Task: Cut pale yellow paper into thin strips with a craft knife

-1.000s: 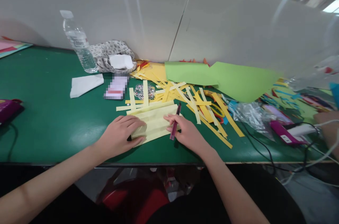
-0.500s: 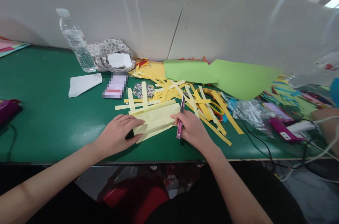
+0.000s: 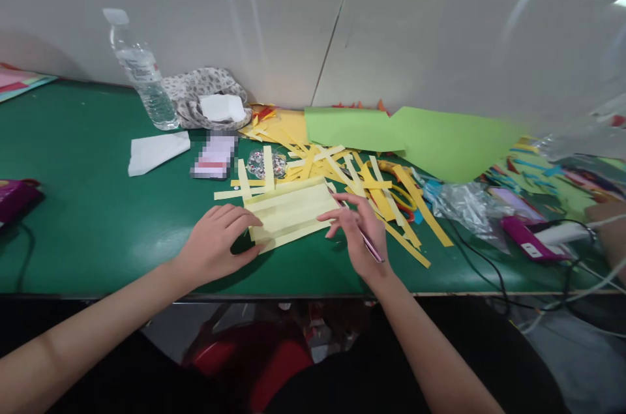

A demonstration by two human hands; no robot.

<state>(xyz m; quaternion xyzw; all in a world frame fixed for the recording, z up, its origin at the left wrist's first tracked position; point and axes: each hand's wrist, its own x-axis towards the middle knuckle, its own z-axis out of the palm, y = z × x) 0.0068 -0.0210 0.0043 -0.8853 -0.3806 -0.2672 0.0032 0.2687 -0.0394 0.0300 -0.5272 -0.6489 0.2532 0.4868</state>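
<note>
A pale yellow sheet of folded paper [image 3: 293,210] with lengthwise creases lies on the green tabletop in front of me. My left hand [image 3: 218,241] holds its left end, the fingers at the upper side and the thumb at the lower corner. At the right end is my right hand [image 3: 359,231], with a slim pink utility knife [image 3: 372,248] held in it. The knife's handle slants down to the right across the palm, and its blade end is partly hidden behind the fingers. My right fingertips are at the paper's right edge.
Yellow paper strips [image 3: 337,169] lie scattered behind the paper, around yellow-handled scissors [image 3: 403,195]. Further back are green paper [image 3: 440,140], a water bottle [image 3: 147,78], a patterned cloth pouch [image 3: 208,81] and a phone [image 3: 215,156]. Right: crumpled plastic [image 3: 469,205], a purple tool [image 3: 531,238] and cables.
My right hand has shifted slightly right, its fingers loosening and extending over the paper's edge. The knife has tipped from nearly upright to a slant. My left hand stays at the left end.
</note>
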